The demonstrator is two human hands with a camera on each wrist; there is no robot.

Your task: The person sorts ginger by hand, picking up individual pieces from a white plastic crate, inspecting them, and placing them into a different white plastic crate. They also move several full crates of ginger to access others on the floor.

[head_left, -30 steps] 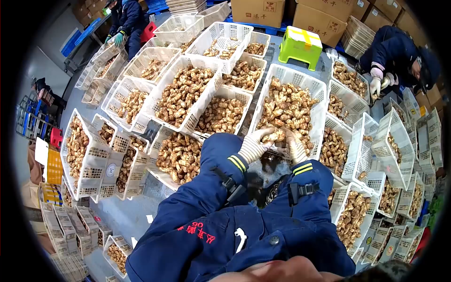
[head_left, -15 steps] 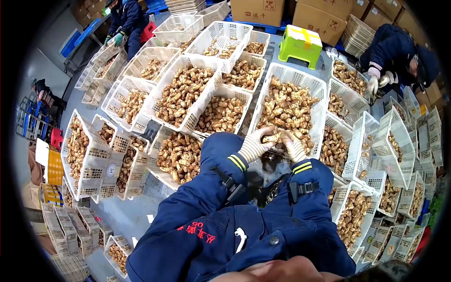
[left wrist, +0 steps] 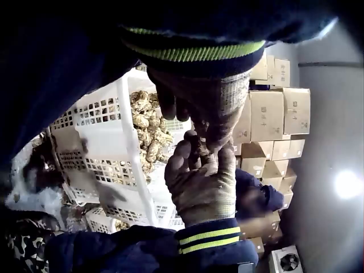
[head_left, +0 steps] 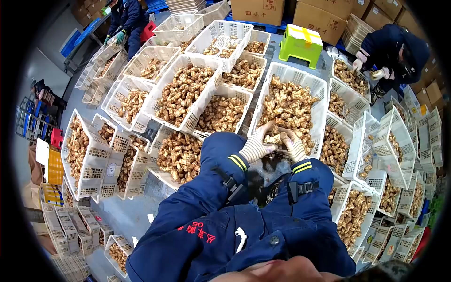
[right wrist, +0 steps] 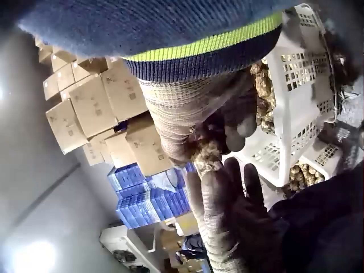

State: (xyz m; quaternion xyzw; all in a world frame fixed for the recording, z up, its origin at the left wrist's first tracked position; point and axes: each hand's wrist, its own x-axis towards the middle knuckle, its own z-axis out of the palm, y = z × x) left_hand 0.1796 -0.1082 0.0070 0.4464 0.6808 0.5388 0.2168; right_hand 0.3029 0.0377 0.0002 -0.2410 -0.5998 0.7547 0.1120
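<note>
Both my hands, in striped knit gloves with darkened fingers, meet over the near end of a white crate (head_left: 320,101) heaped with brown-and-cream mushrooms (head_left: 289,105). My left hand (head_left: 257,144) grips a knobby mushroom (head_left: 271,139) from the left. From the other side, the fingers of my right hand (head_left: 294,145) pinch the same mushroom. Up close in the right wrist view, the mushroom (right wrist: 206,158) shows a rough, pale brown surface between the fingertips of both hands. Fingers partly hide it in the left wrist view.
Perforated crates of mushrooms (head_left: 188,94) crowd the left, and more crates (head_left: 354,214) line the right. A green step stool (head_left: 300,46) stands beyond the crate. Another person (head_left: 394,56) bends over crates at right; one more (head_left: 124,23) works at upper left. Cardboard boxes (head_left: 257,11) are stacked behind.
My hands stay over the crate's near end while the mushroom shifts and turns between my fingers. The person at right has moved left, with hands now apart.
</note>
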